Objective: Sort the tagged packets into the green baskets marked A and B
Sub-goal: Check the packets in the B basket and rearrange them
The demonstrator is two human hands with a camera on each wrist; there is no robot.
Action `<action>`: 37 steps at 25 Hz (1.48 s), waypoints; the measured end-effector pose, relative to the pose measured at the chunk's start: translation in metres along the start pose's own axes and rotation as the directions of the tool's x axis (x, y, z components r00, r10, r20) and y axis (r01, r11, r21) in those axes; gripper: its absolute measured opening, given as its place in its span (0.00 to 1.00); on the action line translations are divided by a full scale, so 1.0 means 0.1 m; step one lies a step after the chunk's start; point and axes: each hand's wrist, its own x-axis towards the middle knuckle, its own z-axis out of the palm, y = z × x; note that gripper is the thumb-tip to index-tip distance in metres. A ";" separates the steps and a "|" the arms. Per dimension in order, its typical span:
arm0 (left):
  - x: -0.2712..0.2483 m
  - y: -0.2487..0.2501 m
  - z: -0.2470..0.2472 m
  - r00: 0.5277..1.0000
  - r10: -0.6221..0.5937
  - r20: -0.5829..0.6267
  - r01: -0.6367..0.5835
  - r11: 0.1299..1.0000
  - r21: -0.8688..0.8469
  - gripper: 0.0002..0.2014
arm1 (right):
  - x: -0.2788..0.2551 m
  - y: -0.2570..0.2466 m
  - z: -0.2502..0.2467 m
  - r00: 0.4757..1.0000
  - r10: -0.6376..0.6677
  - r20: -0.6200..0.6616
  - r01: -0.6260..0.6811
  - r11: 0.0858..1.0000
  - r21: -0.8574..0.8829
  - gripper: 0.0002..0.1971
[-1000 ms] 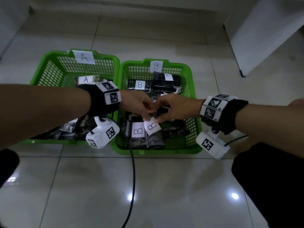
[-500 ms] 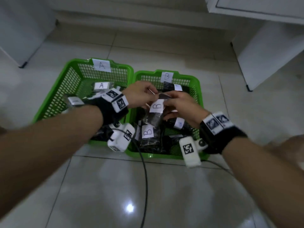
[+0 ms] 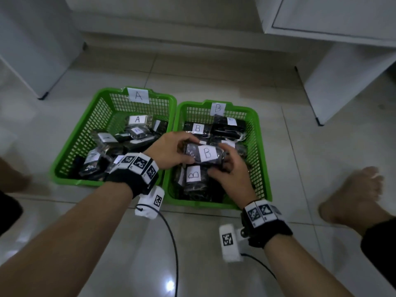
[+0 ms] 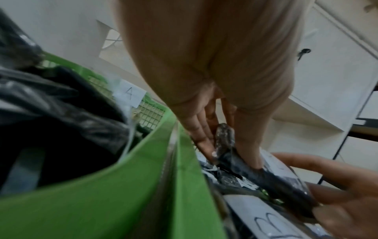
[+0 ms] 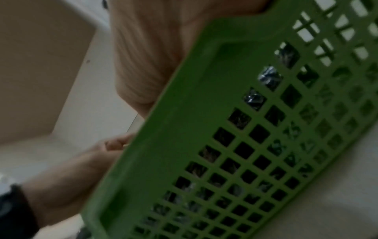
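Observation:
Two green baskets stand side by side on the floor: basket A (image 3: 64, 159) on the left and basket B (image 3: 262, 168) on the right, each with a white letter card on its far wall. Both hold several dark packets with white tags. Over basket B, my left hand (image 3: 171, 151) and right hand (image 3: 230, 170) together grip a dark packet tagged B (image 3: 205, 154), lying sideways, one hand at each end. In the left wrist view my thumb and fingers (image 4: 202, 139) pinch the packet's end (image 4: 225, 134). The right wrist view shows mostly basket B's mesh wall (image 5: 245, 145).
A black cable (image 3: 173, 243) runs over the tiled floor in front of the baskets. A bare foot (image 3: 353, 196) rests on the floor right of basket B. White cabinets (image 3: 334, 61) stand at the back right and a white unit (image 3: 36, 50) at the back left.
The B packet has been lifted from the front of basket B and turned to lie sideways between both hands. The head view has drawn back and tilted up.

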 end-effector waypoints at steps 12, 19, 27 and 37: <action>0.02 -0.06 -0.05 0.994 -0.077 0.082 0.094 0.967 -0.237 0.25 | 0.01 -0.02 0.08 0.976 -0.218 0.021 0.186 0.772 -0.608 0.34; 0.10 -0.03 -0.13 0.945 -0.117 -0.304 0.230 0.900 0.370 0.24 | 0.00 -0.02 0.07 0.987 -0.146 -0.061 0.081 0.797 -0.598 0.27; 0.07 0.03 -0.17 0.938 -0.196 -0.285 0.299 0.873 0.385 0.28 | -0.02 -0.04 0.08 0.992 -0.104 -0.068 0.042 0.793 -0.607 0.27; 0.15 0.04 -0.24 0.943 -0.229 -0.240 0.302 0.891 0.339 0.29 | 0.57 -0.43 -0.11 0.994 -0.003 0.109 0.095 0.522 -0.848 0.26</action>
